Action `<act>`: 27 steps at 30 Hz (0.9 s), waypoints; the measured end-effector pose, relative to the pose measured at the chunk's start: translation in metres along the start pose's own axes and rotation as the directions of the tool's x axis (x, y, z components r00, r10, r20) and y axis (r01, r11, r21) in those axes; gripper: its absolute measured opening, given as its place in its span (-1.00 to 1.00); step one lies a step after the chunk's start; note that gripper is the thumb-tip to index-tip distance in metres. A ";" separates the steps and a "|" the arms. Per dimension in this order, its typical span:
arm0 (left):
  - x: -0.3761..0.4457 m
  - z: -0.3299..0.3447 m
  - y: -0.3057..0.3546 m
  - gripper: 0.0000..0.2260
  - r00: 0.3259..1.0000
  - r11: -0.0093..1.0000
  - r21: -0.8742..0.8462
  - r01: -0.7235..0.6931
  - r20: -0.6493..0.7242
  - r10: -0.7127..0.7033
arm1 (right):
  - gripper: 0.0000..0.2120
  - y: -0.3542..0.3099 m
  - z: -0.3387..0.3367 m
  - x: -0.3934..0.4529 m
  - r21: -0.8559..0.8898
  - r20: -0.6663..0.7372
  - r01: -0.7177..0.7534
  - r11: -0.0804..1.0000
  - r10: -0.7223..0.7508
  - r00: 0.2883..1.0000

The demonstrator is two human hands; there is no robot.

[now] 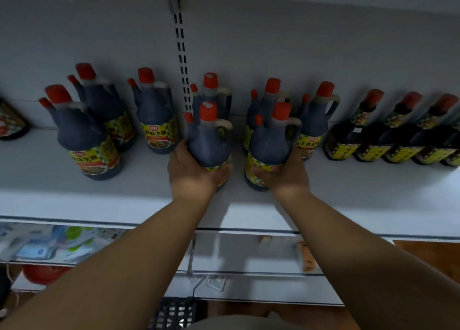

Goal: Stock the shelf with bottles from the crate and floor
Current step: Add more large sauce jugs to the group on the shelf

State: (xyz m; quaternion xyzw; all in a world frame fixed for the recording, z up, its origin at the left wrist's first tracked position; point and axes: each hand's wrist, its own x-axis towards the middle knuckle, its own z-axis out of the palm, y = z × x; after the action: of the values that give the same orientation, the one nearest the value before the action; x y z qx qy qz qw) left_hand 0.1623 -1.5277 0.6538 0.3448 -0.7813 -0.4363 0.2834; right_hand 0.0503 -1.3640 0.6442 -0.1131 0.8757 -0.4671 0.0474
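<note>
On the white shelf, my left hand has its grip wrapped low around one dark red-capped bottle; my right hand grips another bottle. Both bottles seem to stand near the edge, so I should slide them back upright, labels forward.

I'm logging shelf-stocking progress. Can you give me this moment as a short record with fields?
left hand: grips the left front jug low on its body
right hand: grips the right front jug low on its body
shelf: white, holds other red-capped dark jugs
far right: row of slimmer dark bottles
crate: dark, below, partly seen
</note>
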 end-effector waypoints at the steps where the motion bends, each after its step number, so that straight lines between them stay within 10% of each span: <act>1: 0.001 0.001 0.000 -0.10 1.000 1.000 0.009 0.003 -0.005 -0.003 | 0.01 -0.001 -0.001 -0.001 -0.003 0.004 -0.002 1.000 0.002 1.000; 6: -0.001 -0.004 -0.012 -0.19 0.988 0.983 -0.166 -0.082 0.118 0.103 | -0.13 -0.003 -0.002 -0.008 0.031 0.000 -0.023 0.999 0.023 1.000; 10: -0.002 -0.014 -0.016 -0.15 0.969 0.985 -0.165 -0.053 0.228 0.090 | -0.62 0.014 0.019 -0.040 -0.003 -0.234 0.000 1.000 0.000 0.972; 14: 0.000 -0.018 -0.020 -0.24 0.961 0.990 -0.133 -0.044 0.267 0.078 | -0.85 -0.002 0.041 -0.070 0.074 -0.004 -0.037 0.997 0.037 0.999; 27: 0.011 -0.016 -0.031 -0.27 0.966 0.989 -0.148 -0.021 0.253 0.058 | -0.53 -0.035 0.077 -0.025 0.015 0.195 0.167 0.986 -0.166 0.967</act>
State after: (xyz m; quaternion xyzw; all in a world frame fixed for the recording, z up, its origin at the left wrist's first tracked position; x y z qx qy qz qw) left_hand 0.1766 -1.5563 0.6352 0.2485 -0.7846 -0.5267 0.2126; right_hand 0.0944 -1.4388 0.6296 -0.2315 0.8546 -0.4553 0.0936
